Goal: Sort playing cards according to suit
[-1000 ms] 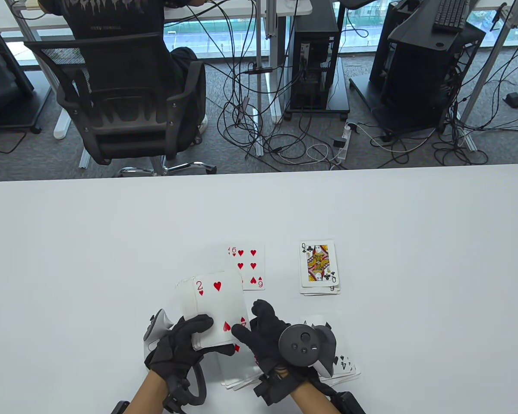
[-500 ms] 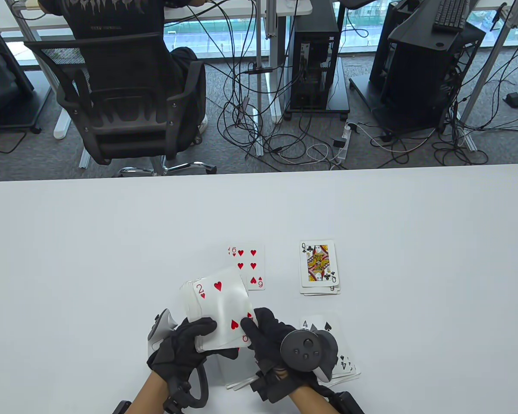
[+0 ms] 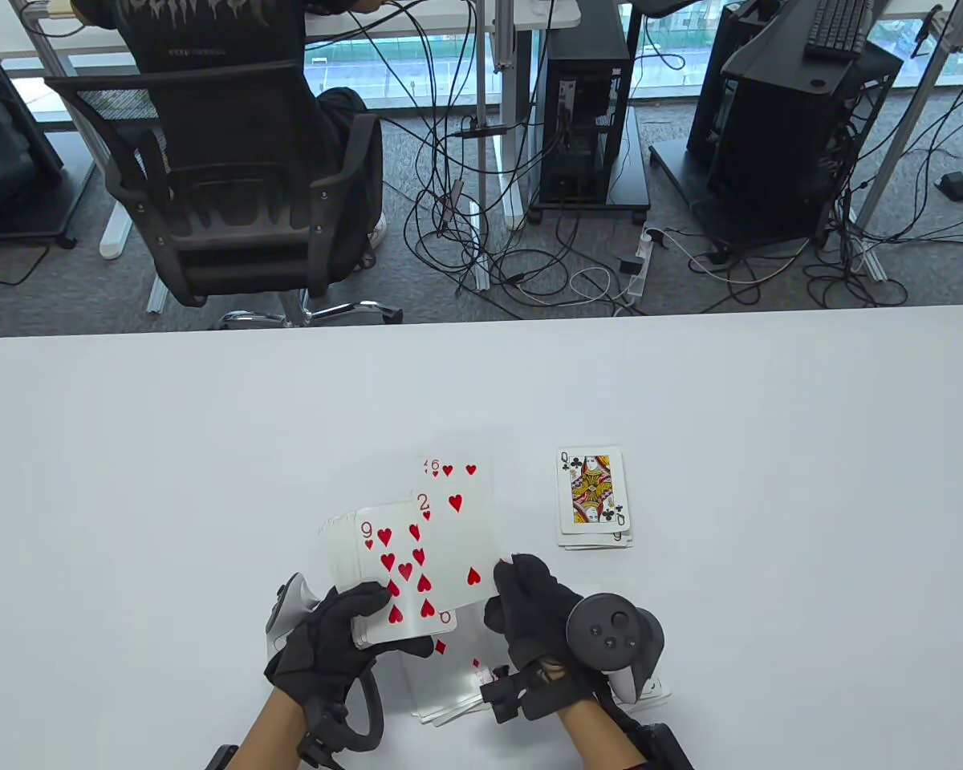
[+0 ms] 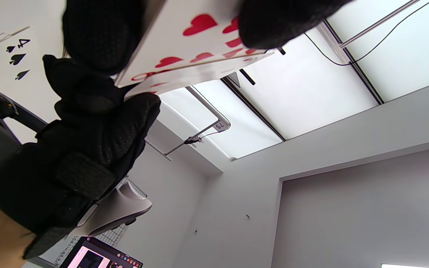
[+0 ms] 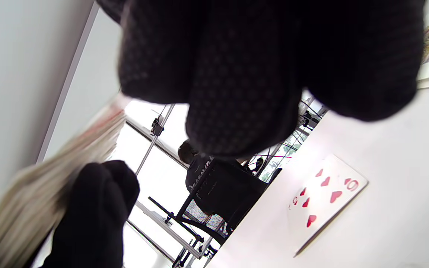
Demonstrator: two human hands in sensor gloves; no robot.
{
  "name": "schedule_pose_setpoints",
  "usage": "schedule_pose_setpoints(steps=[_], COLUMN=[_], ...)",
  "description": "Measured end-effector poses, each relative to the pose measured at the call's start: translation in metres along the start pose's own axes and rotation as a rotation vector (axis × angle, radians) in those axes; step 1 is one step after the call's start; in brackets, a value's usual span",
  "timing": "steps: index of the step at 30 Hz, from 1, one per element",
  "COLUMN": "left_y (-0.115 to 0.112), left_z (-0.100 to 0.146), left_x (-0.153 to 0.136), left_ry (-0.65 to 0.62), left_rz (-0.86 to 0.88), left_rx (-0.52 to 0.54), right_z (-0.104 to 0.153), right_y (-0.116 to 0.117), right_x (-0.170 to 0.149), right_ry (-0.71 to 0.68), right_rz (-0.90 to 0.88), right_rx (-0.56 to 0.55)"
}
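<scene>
— Where's the two of hearts?
— Lifted above the table, near its front middle, face up. Its long axis runs roughly 12 to 6, tipped a touch toward 1. The right hand pinches it at its lower right corner, at about 5 o'clock on the card, fingers curled onto the edge.
— And the left hand?
— Curled round the deck, thumb across the face. The nine of hearts is on top, its long axis also near 12 to 6, the two overlapping its right side.
— What's around them?
— At 12 o'clock from the two lies the six of hearts, partly covered by it. At 2 o'clock, apart, a pile with the queen of clubs on top. A diamonds pile sits under the hands; I can't read its top card.
</scene>
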State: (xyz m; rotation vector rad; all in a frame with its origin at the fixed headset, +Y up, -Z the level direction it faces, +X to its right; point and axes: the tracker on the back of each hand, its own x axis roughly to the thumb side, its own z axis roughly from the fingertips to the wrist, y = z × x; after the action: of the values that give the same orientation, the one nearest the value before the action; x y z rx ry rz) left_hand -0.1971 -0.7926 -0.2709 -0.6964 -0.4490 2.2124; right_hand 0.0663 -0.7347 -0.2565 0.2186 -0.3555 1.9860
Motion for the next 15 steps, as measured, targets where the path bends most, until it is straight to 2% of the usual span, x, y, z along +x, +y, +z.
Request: schedule_pose_setpoints(steps=[6,12,15], left_y=[0.007,0.019,0.023], left_z=[0.005,0.013,0.016], left_x=[0.011,0.026,0.032], left_ry=[-0.041,-0.103,-0.133], left_rz=[0.011,0.019,0.029], left_rx=[0.031,0.099,0.112], right_z=[-0.002,-0.01,-0.026], right_y=[-0.004,-0.001,0.007], right_x=[-0.013,-0.019,-0.019], right_ry=[0.07,0.157,0.228], right_rz=[-0.134,-0.059,-0.011], right_rx=[-0.018,-0.01,0.02])
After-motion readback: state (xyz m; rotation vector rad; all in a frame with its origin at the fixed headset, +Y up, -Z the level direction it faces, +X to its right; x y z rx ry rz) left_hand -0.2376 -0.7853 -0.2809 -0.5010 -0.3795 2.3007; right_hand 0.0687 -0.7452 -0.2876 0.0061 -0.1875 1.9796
